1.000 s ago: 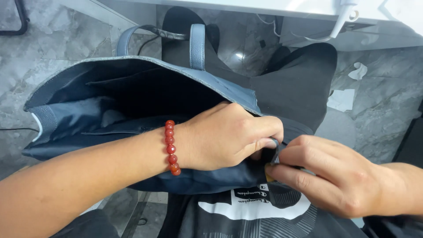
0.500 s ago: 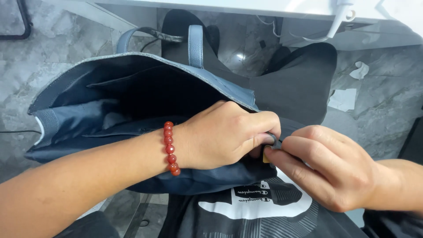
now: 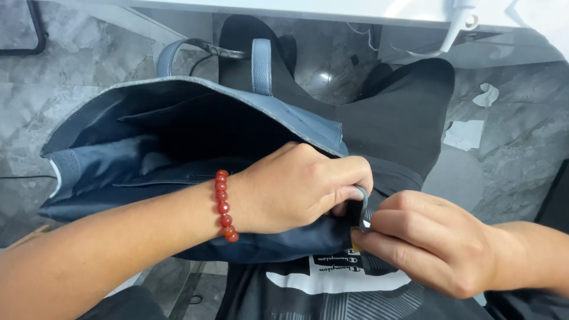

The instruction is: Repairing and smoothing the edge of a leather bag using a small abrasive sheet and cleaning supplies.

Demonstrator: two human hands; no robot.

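Note:
A blue-grey leather tote bag [image 3: 178, 118] lies open on my lap, its dark lining showing and its handle [image 3: 261, 65] standing up at the far side. My left hand [image 3: 296, 186], with a red bead bracelet [image 3: 224, 204] on the wrist, grips the bag's right corner edge. My right hand [image 3: 427, 243] pinches a small metal zip pull [image 3: 364, 224] at that same corner, fingertips touching the left hand's. The corner itself is mostly hidden under both hands.
My legs in black trousers [image 3: 403, 118] stretch out under the bag, with a black printed shirt [image 3: 320, 284] below. Grey marble floor [image 3: 515, 154] lies around, with white paper scraps [image 3: 465, 133] at the right. A white desk edge and a cable [image 3: 456, 24] run along the top.
The bag's mouth has opened a little wider and tipped toward me. Both hands have stayed pinched together at the right corner, shifting slightly left.

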